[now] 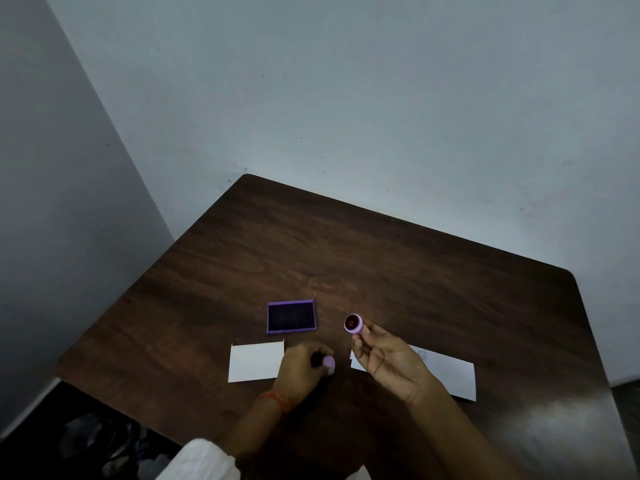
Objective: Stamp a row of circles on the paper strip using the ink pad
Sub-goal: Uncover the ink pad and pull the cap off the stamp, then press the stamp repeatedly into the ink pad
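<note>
Worktop (381, 258): dark wood, carrying everything beneath both hands.
Paper strip (450, 375): white, under the right hand.
Card (254, 362): white, just left of the left hand.
Ink pad (291, 317): open, purple-rimmed, beyond the left hand.
Right hand (384, 362): raised, fingertips pinching the pink stamp (353, 323), face up.
Left hand (303, 370): curled around a pink cap (328, 362).

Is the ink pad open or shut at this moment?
Open. The ink pad lies flat on the table with its dark inking surface exposed inside the purple frame; no lid covers it.
</note>
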Demonstrator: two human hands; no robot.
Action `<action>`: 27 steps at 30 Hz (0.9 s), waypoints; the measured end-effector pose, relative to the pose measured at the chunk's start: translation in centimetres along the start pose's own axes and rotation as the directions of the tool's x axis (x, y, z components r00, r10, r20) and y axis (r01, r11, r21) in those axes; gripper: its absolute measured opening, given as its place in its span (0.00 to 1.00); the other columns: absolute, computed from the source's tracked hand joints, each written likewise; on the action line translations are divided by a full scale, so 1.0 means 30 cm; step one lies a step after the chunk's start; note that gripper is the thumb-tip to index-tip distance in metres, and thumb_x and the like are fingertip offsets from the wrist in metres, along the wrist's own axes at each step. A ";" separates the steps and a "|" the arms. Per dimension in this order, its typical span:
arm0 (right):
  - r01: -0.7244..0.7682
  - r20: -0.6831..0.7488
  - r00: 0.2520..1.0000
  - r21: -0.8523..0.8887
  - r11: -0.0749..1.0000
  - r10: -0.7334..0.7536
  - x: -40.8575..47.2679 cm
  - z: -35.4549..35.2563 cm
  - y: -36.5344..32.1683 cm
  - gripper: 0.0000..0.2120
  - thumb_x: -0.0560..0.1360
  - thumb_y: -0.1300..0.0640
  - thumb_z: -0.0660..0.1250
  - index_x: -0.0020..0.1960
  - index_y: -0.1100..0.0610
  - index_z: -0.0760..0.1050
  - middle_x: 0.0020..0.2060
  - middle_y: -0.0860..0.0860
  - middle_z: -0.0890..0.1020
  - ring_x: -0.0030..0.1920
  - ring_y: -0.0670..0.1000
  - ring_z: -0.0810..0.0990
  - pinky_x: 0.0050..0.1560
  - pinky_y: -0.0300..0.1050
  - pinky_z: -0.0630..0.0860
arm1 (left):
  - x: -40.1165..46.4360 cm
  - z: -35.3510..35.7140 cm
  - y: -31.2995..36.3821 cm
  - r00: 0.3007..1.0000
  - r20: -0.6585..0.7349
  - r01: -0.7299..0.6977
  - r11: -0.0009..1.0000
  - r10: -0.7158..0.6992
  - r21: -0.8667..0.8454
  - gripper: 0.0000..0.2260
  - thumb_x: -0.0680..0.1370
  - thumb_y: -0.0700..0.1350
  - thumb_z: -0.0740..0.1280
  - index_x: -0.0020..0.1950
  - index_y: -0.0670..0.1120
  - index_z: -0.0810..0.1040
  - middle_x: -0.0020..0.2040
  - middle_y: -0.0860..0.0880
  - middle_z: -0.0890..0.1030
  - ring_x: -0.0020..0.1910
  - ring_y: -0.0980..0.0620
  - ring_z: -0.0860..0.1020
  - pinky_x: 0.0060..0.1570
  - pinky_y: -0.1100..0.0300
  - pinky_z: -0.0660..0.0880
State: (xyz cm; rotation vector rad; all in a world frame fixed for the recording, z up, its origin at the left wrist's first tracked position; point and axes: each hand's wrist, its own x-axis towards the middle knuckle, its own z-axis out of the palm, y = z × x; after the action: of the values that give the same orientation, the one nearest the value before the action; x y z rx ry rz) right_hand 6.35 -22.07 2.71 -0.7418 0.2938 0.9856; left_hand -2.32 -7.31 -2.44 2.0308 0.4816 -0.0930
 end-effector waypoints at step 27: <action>0.233 0.192 0.888 -0.971 0.048 -0.417 0.321 0.216 0.142 0.05 0.71 0.62 0.69 0.45 0.54 0.81 0.44 0.53 0.84 0.44 0.51 0.81 0.45 0.44 0.78 | 0.122 -0.267 -0.205 0.993 -0.110 -0.008 0.952 0.044 0.306 0.34 0.75 0.51 0.66 0.76 0.47 0.52 0.78 0.49 0.51 0.77 0.45 0.45 0.75 0.49 0.43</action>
State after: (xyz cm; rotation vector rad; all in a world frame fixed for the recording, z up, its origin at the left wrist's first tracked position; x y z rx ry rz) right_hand 7.33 -9.99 0.34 -2.0747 -0.5505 0.5317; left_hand -2.35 3.23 -4.55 2.3561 0.5394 -0.0344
